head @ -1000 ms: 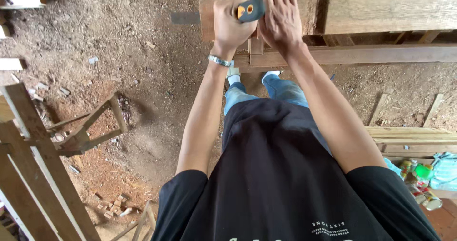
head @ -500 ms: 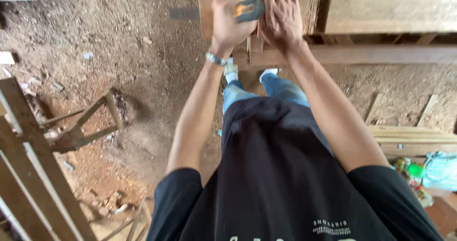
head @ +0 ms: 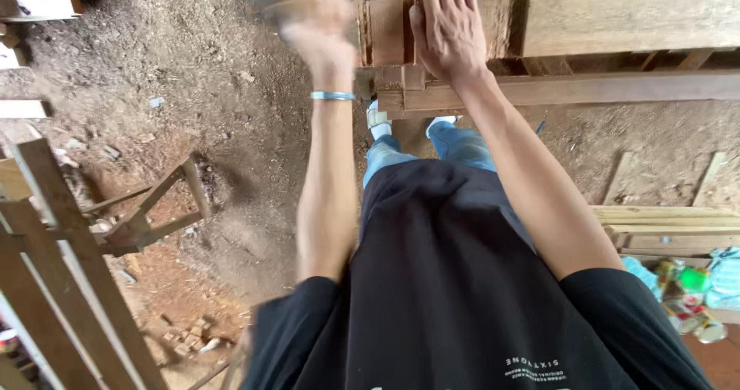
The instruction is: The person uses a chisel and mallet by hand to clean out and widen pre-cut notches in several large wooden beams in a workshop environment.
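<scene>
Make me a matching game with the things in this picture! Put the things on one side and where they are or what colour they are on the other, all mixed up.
Things:
1. left hand
2. right hand
3. bracelet
4. wooden frame

Descriptions:
A. light blue, round the wrist
B. lying on the dirt floor
C. blurred beside the beam end
D. pressed flat on the wooden beam

Pairs: 1-C, 2-D, 3-A, 4-B

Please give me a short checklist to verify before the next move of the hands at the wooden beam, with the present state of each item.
1. Right hand lies flat on the wooden beam: ok.
2. Left hand sharp enough to judge its grip: not ok, blurred.
3. Tool in the left hand identified: cannot tell.
4. Beam rests on the lower rail: cannot tell.
5. Feet on the dirt floor: ok.
</scene>
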